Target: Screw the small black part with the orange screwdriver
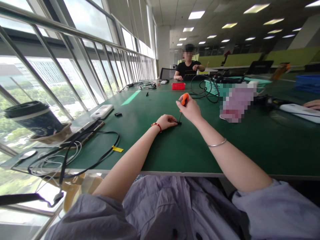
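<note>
My right hand (192,109) is closed round the orange handle of a screwdriver (185,99), whose thin shaft points down. Its tip meets a small black part (178,122) on the green table (160,150). With fingers pressed together, my left hand (166,122) grips that small part against the tabletop. What exactly the part is, I cannot make out. A similar small black piece (118,114) lies further left, and another dark bit (147,94) sits toward the far side.
At left are a white device (102,111), a tilted coffee cup (35,118) and looped cables (92,163). A red box (178,86) stands ahead, a green basket (212,87) to its right. Opposite sits a person (188,68); another person's hand (313,104) shows at right.
</note>
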A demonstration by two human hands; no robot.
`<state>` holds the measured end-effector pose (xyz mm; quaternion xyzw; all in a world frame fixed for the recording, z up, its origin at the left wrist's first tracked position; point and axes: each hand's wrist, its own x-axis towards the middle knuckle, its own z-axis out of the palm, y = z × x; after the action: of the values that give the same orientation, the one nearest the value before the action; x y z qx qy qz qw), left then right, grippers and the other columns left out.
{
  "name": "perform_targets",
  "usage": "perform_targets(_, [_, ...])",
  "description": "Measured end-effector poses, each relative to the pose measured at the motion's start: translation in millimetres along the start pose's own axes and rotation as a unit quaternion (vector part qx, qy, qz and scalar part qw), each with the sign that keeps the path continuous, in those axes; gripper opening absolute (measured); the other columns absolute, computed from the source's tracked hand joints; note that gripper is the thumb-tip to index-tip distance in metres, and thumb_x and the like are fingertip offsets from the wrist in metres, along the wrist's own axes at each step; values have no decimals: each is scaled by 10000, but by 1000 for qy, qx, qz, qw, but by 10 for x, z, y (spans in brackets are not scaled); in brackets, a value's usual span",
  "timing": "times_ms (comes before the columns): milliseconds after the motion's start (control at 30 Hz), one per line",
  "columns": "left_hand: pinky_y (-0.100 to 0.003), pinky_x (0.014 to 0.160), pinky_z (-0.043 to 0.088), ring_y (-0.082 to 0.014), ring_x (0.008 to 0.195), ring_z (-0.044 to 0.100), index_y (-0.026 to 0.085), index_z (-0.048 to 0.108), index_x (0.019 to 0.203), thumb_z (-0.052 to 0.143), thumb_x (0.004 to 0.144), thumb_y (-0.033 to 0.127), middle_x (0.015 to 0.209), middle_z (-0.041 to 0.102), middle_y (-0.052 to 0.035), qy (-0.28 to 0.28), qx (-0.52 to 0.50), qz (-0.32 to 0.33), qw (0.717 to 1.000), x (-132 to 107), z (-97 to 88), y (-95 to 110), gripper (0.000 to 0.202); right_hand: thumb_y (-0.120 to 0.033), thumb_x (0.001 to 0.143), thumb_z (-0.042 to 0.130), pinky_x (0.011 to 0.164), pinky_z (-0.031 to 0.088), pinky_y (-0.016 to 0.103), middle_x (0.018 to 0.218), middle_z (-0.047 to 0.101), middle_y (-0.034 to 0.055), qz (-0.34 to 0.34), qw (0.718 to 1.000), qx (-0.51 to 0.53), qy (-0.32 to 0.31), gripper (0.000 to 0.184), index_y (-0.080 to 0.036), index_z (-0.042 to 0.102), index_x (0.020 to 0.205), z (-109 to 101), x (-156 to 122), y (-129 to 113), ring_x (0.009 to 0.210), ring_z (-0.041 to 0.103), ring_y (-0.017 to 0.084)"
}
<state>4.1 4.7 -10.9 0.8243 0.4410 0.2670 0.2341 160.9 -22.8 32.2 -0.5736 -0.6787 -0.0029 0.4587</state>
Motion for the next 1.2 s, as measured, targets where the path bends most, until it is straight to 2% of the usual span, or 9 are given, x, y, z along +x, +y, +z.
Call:
perform_targets(167, [-215,523,367,-92,547,469,137,716,811,701,682,312,562,551,25,1,-5,6,1000,6,7,-17,218,-581,869,371,687,459,328,814,659,75,30,998,12,60,419,-216,576,884,-83,42,5,838,637,251])
perform_targets(300, [-222,542,374,-96,554,473,139,711,815,694,683,314,574,557,24,-1,2,8,1000,15,13,-25,220,-619,858,355,664,460,332,745,656,91,47,998,0,51,486,-204,598,787,-76,45,4,787,645,260])
perform_targets(500, [-230,564,395,-113,592,514,156,698,843,687,685,316,639,596,11,-1,31,4,1000,4,17,6,225,-593,827,435,653,453,355,751,668,106,30,995,-76,54,427,-213,621,768,-82,-3,-9,795,637,297])
perform_targets(633, [-245,625,442,-138,676,562,169,701,898,695,688,350,759,641,-19,17,75,22,997,-5,13,31,278,-563,826,449,655,448,364,755,674,112,25,993,-107,48,395,-214,628,780,-104,-6,41,788,636,306])
perform_targets(800, [-266,704,479,-151,730,587,174,726,882,669,720,338,898,655,-47,26,102,34,994,-13,22,65,237,-559,820,451,624,438,348,727,675,107,31,990,-123,56,394,-219,642,768,-96,14,136,747,633,289])
perform_targets(967, [-281,725,480,-157,731,591,180,737,855,668,739,376,907,656,-44,44,113,40,992,-3,61,96,238,-561,818,451,614,434,347,730,681,114,37,989,-130,58,401,-214,645,765,-93,28,189,741,638,291])
perform_targets(1200, [-279,729,472,-160,742,586,186,744,856,668,753,332,877,672,-36,46,118,50,991,3,54,119,194,-559,816,462,632,442,354,743,684,119,43,990,-128,47,389,-217,640,768,-100,31,198,762,641,297])
